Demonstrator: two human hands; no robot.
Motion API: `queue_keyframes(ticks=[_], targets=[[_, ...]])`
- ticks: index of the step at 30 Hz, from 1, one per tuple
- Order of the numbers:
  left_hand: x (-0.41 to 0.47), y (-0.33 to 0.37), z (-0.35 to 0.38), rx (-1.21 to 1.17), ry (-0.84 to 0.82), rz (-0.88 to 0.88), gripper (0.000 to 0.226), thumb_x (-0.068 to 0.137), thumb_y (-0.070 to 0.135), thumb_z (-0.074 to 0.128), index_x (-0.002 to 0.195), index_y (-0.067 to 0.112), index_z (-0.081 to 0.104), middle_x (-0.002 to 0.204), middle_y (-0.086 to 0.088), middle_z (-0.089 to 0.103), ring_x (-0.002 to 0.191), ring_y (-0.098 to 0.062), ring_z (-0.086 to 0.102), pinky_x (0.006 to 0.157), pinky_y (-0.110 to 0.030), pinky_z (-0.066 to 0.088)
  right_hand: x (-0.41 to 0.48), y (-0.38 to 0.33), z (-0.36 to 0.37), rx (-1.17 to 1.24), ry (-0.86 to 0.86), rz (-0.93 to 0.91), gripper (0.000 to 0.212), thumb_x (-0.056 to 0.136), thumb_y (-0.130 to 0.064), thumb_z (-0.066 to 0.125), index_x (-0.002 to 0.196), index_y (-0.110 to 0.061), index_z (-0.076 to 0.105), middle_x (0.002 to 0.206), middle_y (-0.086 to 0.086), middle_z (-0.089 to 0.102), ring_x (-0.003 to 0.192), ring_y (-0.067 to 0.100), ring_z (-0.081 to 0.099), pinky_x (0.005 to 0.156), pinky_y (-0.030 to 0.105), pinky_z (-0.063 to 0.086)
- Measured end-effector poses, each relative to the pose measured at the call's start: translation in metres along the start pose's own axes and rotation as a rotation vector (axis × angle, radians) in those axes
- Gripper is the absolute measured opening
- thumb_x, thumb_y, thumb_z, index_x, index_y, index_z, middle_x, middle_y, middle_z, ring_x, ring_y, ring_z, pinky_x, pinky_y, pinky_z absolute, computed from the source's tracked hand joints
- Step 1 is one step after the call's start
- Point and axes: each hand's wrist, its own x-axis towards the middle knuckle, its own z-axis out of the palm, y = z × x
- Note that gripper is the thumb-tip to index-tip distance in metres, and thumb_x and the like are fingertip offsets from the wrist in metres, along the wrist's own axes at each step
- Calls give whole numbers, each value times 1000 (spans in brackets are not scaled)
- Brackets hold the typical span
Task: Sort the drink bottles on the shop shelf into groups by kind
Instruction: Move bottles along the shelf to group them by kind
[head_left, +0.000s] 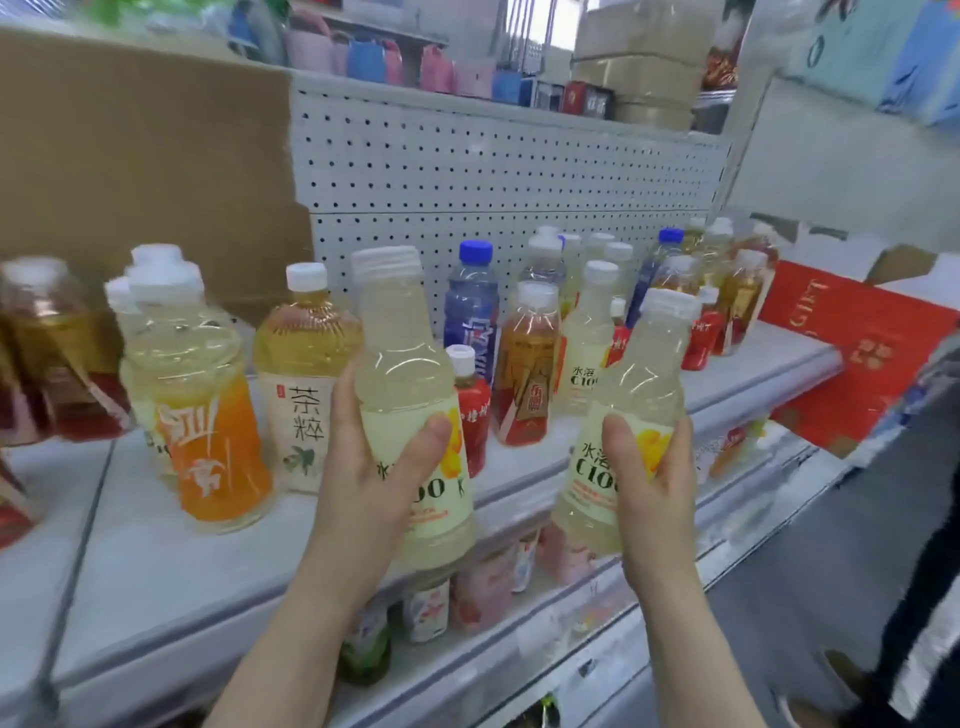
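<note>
While pale-yellow C100 drinks are held over the front edge of the white shelf (156, 561), the left grip (374, 467) curls round the left C100 bottle (405, 364), in front of the blue-capped bottle (470, 312). The right grip (654, 483) wraps the right C100 bottle (644, 374), tilted, nearer and right of the blue-capped one. Left of it stand a white-labelled tea bottle (301, 384) and an orange-labelled bottle (208, 415); just right, another C100 bottle (587, 338).
</note>
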Motion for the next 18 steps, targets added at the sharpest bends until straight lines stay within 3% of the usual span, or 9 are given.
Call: queue_keyframes(ticks=[3,7,10,12,15,18], targets=[[13,-8,24,49,52,20,78,71,56,66,141,36,38,116,25,63,109,-2,63,89,-31,50,51,18,-21,-9,83,-30,42,74,-52,71,111,-40,56,106,-12,70,99,12,68,88,40,57],[22,-22,63,72,201,42,71,68,66,73,129,42,47,123,7,63,114,-19,63,97,-52,51,114,48,-49,-29,8,-40,57,78,-41,79,126,-21,54,116,0,69,107,19,67,96,49,54],[27,-29,108,96,300,54,61,69,56,71,124,43,48,111,16,67,102,-13,67,87,-42,55,158,65,-66,-69,-160,-40,51,84,-24,81,127,-27,55,116,-7,68,107,11,66,96,43,55],[27,-35,137,114,361,50,72,67,58,72,131,36,47,112,15,68,101,-11,68,83,-33,57,181,76,-72,-139,-269,-36,57,80,-36,83,130,-33,55,121,-10,65,116,11,61,100,42,52],[21,-40,157,156,411,36,88,65,66,74,138,26,43,119,4,65,107,-20,65,89,-44,56,196,85,-69,-214,-381,-32,62,74,-56,79,130,-43,55,124,-15,64,125,15,55,102,43,48],[17,-43,180,178,448,22,97,61,79,71,139,28,43,119,4,64,106,-21,65,86,-40,56,205,91,-66,-223,-456,-56,54,80,-42,81,127,-41,55,120,-20,63,114,1,57,95,23,46]])
